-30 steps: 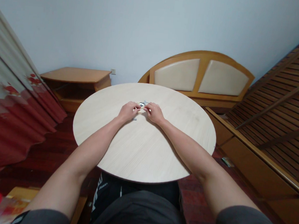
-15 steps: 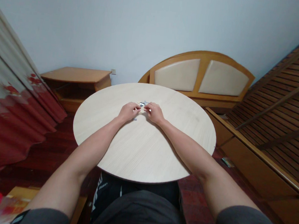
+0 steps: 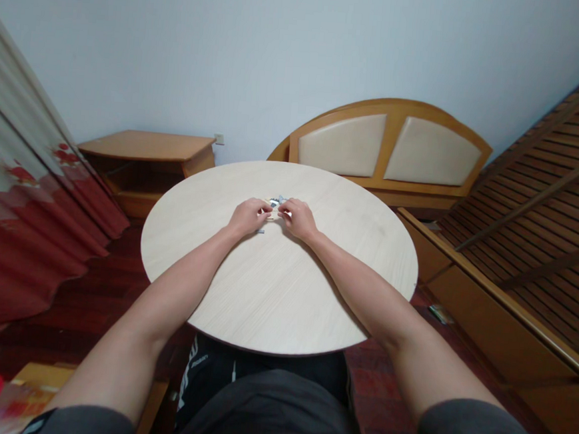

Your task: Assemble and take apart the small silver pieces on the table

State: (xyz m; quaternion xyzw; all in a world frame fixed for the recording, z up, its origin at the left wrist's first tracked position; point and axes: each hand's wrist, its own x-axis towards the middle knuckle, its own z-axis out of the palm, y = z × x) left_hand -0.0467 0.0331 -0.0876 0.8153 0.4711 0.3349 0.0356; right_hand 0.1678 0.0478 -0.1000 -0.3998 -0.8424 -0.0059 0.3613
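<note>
On the round pale wood table [image 3: 274, 289], my left hand [image 3: 247, 215] and my right hand [image 3: 299, 218] face each other across a narrow gap. The fingers of both are bent into a pinch. Whatever they hold is too small and too covered to name; a thin light sliver shows between the fingertips. Just beyond the fingertips lies a cluster of small grey, dark and white pieces [image 3: 274, 203]. A small grey strip [image 3: 261, 231] rests on the table by my left hand, on the near side.
A wooden cabinet [image 3: 149, 144] stands behind on the left, near a red and white curtain [image 3: 71, 193]. At the back is a padded headboard [image 3: 343, 143]. A bed frame [image 3: 488, 299] with slats runs along the right. A cardboard box [image 3: 46, 375] sits low at left.
Both hands keep almost the same place and pinch. Only slight finger movement shows, and the view has shifted a little.
</note>
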